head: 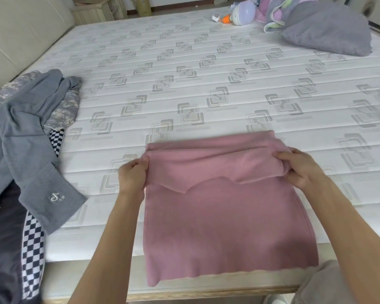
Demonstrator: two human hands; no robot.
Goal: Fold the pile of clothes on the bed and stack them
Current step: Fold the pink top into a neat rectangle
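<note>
**Fold risk: pink garment, top flap mid-turn**

While both hands hold the flap, the fold is only half set. The pink garment lies flat at the near edge of the bed, its lower hem hanging just past the mattress edge. The left hand pinches the flap's left corner; the right hand has its fingers curled round the bunched right end. Neither hand is free.

Risks, as I judge them:
- The right end is bunched thicker than the left, so the flap will likely land skewed and the packet lopsided.
- The flap's lower edge is wavy, not straight. Pressing it down as is would lock in a crease.
- With the hem overhanging, a pull toward the body could drag the whole piece off the bed.
- The unfolded pile, grey top over camo and checked fabric, sits near on the left; a wide left-arm sweep may snag the grey sleeve.

No stack is visible yet.
</note>
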